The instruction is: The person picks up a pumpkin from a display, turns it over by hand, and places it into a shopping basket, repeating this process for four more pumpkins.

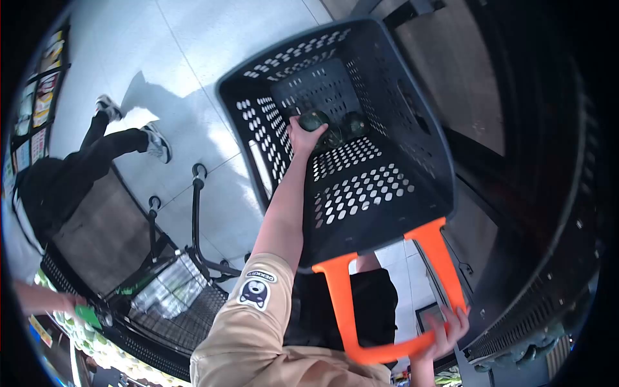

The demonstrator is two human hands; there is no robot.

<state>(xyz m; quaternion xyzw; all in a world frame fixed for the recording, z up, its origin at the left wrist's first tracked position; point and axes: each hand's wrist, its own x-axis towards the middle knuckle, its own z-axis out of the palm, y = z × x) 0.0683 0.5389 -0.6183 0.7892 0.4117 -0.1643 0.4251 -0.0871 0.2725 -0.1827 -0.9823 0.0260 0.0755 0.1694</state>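
My left hand (304,133) reaches deep into a black shopping basket (361,222). Its fingers are closed around the near side of a round dark green squash (313,120). Beside and below that one, more squashes of the same kind (354,124) rest at the far end of the basket; partly hidden, they are hard to tell apart. On the right, my right hand (445,332) grips the orange handle (387,351) of the basket, fingers curled over its corner. The basket is tilted, with its opening facing me.
A wheeled cart (196,226) with a clear plastic package (169,288) stands on the left. Another person's hand (55,300) is at the cart's green handle (87,314), and a person's legs and shoes (157,142) show on the tiled floor (193,39). Shelves line the left edge.
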